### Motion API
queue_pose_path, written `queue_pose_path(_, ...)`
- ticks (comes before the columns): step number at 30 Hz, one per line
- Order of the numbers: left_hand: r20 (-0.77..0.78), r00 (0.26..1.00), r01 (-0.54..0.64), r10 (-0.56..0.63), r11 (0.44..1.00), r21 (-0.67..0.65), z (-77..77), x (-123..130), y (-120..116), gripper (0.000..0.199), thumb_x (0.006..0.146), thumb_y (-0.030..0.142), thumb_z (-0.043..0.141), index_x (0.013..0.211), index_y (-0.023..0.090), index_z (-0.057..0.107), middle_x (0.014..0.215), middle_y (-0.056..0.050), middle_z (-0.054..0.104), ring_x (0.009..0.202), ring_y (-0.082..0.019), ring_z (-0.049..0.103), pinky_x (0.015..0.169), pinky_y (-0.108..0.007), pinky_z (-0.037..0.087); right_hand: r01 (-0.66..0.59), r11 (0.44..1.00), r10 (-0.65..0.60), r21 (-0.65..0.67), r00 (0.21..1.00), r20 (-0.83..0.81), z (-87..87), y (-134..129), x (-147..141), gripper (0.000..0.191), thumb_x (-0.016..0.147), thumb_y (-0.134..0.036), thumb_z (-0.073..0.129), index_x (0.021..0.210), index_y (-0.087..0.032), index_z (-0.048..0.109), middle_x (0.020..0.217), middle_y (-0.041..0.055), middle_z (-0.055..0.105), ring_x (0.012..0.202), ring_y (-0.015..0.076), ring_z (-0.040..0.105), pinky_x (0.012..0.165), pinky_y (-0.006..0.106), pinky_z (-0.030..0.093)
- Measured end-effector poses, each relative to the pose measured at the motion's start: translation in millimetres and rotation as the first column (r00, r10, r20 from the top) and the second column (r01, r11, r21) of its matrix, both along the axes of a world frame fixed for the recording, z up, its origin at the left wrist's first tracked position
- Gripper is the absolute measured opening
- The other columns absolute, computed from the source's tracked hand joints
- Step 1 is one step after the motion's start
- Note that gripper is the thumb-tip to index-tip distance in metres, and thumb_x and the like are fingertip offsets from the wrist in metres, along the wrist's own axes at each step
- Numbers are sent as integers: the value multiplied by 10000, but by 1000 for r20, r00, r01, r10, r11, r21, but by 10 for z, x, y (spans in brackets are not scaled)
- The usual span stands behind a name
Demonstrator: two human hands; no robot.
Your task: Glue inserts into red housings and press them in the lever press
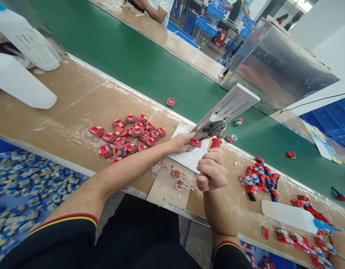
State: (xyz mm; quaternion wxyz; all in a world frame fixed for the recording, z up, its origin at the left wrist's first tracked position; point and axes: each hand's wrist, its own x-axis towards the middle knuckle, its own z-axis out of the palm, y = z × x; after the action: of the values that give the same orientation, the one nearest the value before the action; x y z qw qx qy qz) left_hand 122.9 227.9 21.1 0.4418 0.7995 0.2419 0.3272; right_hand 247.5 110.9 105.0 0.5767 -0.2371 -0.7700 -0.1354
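Red piece (195, 143) held at the metal press (215, 127)

Our left hand (181, 143) pinches the red piece at the press's lower end; apart from it, our right hand (213, 170) is closed around the red handle (216, 143) on the press's near side. Left of the press, red parts (136, 131) lie heaped on the worktop (74, 97).

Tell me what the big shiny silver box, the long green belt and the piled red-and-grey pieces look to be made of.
Silver box: bare sheet metal, perhaps stainless steel, from its blurred reflections.
Green belt: probably rubber or PVC; smooth, evenly coloured surface.
Red-and-grey pieces: apparently moulded plastic, slightly glossy, with repeated identical recesses.
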Motion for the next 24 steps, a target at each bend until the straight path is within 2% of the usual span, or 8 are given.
queue_pose_path(6,-86,996,3,1,999,38,9,3,-12,169,946,175,656,1112,205,650,1053,-73,800,1004,-239,762,885,-325,562,102,992,-69,-76,935,347,-398,151,226,165,953,-307,699,798,-321,644,648,-68,651,690,176,599,890,433,512)
queue_pose_path(8,-141,990,7,0,999,49,51,-7,-46,127,957,179,635,1084,190,640,1029,-93,793,980,-251,756,866,-340,560,125,988,-80,-87,914,397,-419,250,232,261,930,-250,747,716,-293,604,626,-69,631,708,158,618,864,392,523)
queue_pose_path(11,-228,973,39,-23,997,67,172,-72,-29,184,945,215,682,1122,177,646,1044,-104,796,954,-247,755,848,-342,567,149,987,-111,-53,892,437,-264,222,223,367,942,-213,746,637,-265,548,608,-64,615,745,145,658,827,351,538)
queue_pose_path(14,-321,945,85,-58,994,72,356,-190,261,343,810,250,848,1116,199,702,1050,-60,816,953,-224,764,858,-312,584,199,979,-166,-37,895,414,-39,-200,246,283,968,-205,709,708,-269,618,758,-26,735,829,180,709,825,383,558)
queue_pose_path(17,-411,909,-31,64,996,88,533,-287,827,233,820,253,812,1034,183,753,1029,-86,821,1024,-253,761,948,-362,589,315,940,-290,-133,940,178,55,-838,250,187,1019,-234,614,873,-251,730,825,44,757,834,246,701,756,440,539)
queue_pose_path(19,-449,862,-200,235,972,125,586,-296,1210,286,874,235,734,1148,155,751,1187,-160,803,1236,-313,704,1101,-456,535,315,924,-310,-215,949,58,32,-1179,207,261,1051,-236,531,888,-232,734,773,52,716,761,243,662,685,434,512)
queue_pose_path(21,-488,803,-317,343,938,137,574,-254,1480,410,877,199,714,1285,155,720,1342,-188,763,1417,-364,604,1207,-551,456,310,899,-305,-308,950,68,-39,-1371,161,249,1041,-198,524,897,-228,725,763,44,699,730,227,643,655,413,512)
queue_pose_path(24,-550,746,-381,376,918,110,508,-161,1627,393,874,157,703,1264,140,751,1354,-210,758,1406,-418,618,1204,-631,456,370,801,-342,-470,928,148,-216,-1452,204,183,995,-131,575,938,-239,712,815,37,714,762,217,671,687,387,555)
